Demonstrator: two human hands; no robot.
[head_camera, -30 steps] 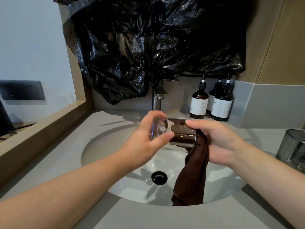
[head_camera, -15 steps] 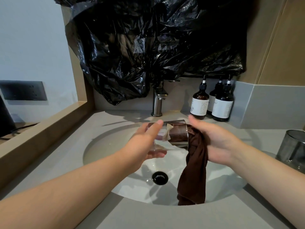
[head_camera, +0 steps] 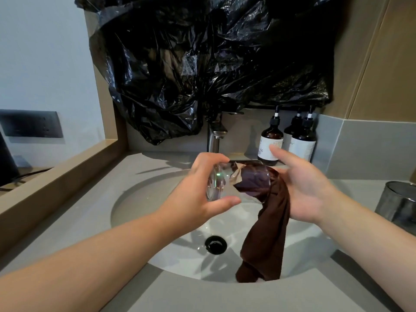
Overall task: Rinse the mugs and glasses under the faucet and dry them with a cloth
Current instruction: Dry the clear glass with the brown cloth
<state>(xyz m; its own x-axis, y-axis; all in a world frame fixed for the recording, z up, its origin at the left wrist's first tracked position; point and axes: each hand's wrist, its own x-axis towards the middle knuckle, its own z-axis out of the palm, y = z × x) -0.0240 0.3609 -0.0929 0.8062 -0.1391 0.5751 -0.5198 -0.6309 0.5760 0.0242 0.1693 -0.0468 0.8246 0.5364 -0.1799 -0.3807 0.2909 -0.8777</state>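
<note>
A clear glass (head_camera: 221, 182) lies on its side above the white sink basin (head_camera: 144, 199). My left hand (head_camera: 198, 192) grips its base end, fingers over the top and thumb underneath. A brown cloth (head_camera: 267, 239) is stuffed into the glass's mouth, and its tail hangs down into the basin. My right hand (head_camera: 306, 188) is at the mouth end with the palm showing and the thumb lifted straight off the glass. The cloth hides its fingers. The faucet (head_camera: 215, 138) stands behind the glass, and no water is visible.
Three dark pump bottles (head_camera: 271, 140) stand at the back right of the grey counter (head_camera: 225, 298). A metal container (head_camera: 398, 203) sits at the right edge. A black plastic bag (head_camera: 202, 64) covers the wall above the faucet. A wooden ledge (head_camera: 56, 176) runs along the left.
My left hand has turned the glass and now grips its base again. My right thumb has lifted off the top of the glass. The cloth stays in the mouth.
</note>
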